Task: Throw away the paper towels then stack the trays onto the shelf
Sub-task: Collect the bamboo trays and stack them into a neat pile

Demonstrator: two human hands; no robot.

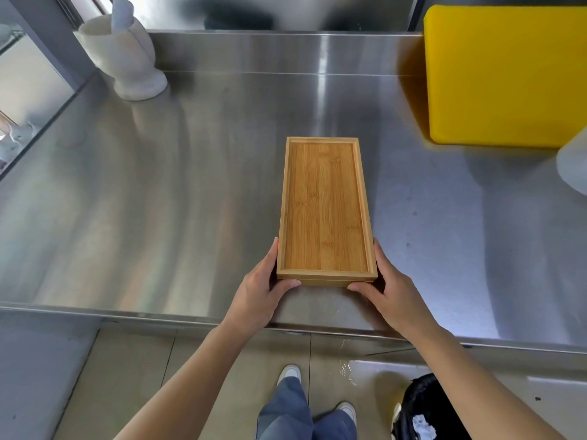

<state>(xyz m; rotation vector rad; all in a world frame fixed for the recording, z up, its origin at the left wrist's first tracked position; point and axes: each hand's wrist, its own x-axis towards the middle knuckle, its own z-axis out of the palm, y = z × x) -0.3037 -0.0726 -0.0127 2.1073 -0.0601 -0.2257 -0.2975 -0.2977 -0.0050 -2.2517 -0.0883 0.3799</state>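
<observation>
**Both hands holding the stacked trays on the steel tabletop**

Nearest the camera, the person's legs and white shoes [289,373] are standing on the tiled floor, and a black bin [427,408] with crumpled paper [422,425] inside is sitting at the lower right. Above them, the left hand [259,292] and the right hand [389,290] are each closing their grip on the near corners of the wooden trays [325,211], thumbs lying along the near end and fingers running up the long sides. The trays are stacked one on another and resting lengthwise on the steel tabletop [158,201], near its front edge. Farther back, a yellow board [505,74] is lying at the right, and a white vase [127,58] is standing at the far left.
</observation>
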